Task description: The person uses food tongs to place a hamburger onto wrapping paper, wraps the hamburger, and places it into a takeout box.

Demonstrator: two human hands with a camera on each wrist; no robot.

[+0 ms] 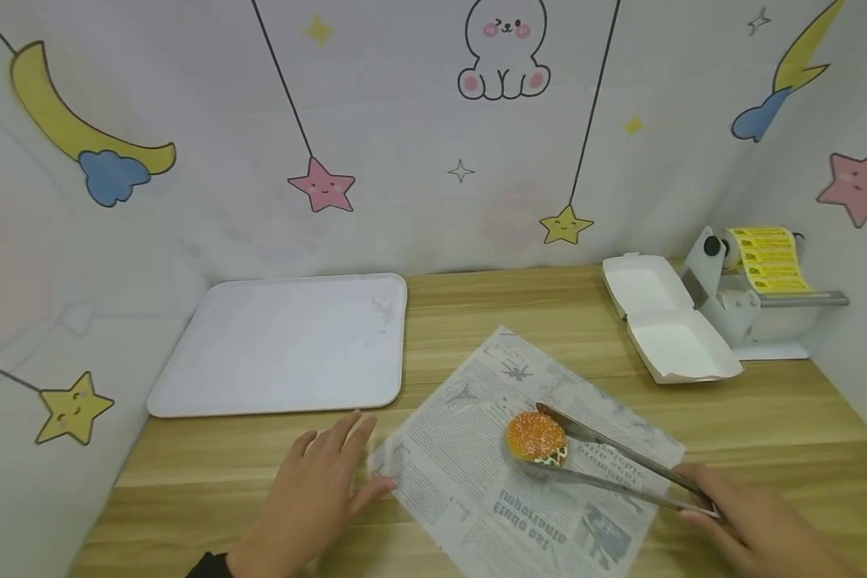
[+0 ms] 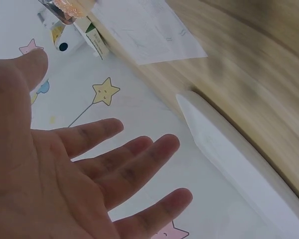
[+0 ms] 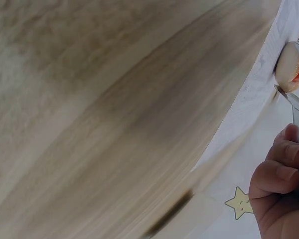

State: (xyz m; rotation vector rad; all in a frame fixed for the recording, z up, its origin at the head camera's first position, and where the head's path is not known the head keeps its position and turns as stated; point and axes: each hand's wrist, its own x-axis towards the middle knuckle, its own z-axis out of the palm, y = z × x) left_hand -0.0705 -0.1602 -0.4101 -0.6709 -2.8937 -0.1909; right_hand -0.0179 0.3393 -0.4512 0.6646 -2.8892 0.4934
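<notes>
A toy hamburger (image 1: 536, 437) with a sesame bun sits near the middle of a sheet of newsprint-patterned paper (image 1: 470, 449). Metal tongs (image 1: 621, 486) reach in from the right, one arm on either side of the burger. My right hand (image 1: 755, 518) grips the tongs near their hinged end; the right wrist view also shows its curled fingers (image 3: 276, 179) and the burger (image 3: 294, 69) at the tong tips. My left hand (image 1: 321, 478) is spread by the paper's left corner, holding nothing. In the left wrist view its fingers (image 2: 134, 172) are loosely extended, palm visible.
A white tray (image 1: 289, 345) lies at the back left. At the back right stands an opened white takeaway box (image 1: 682, 345), beside a label dispenser (image 1: 747, 301) with a roll of yellow labels (image 1: 769, 257). A printed cloth backdrop (image 1: 419, 120) rises behind the wooden table (image 1: 209, 474).
</notes>
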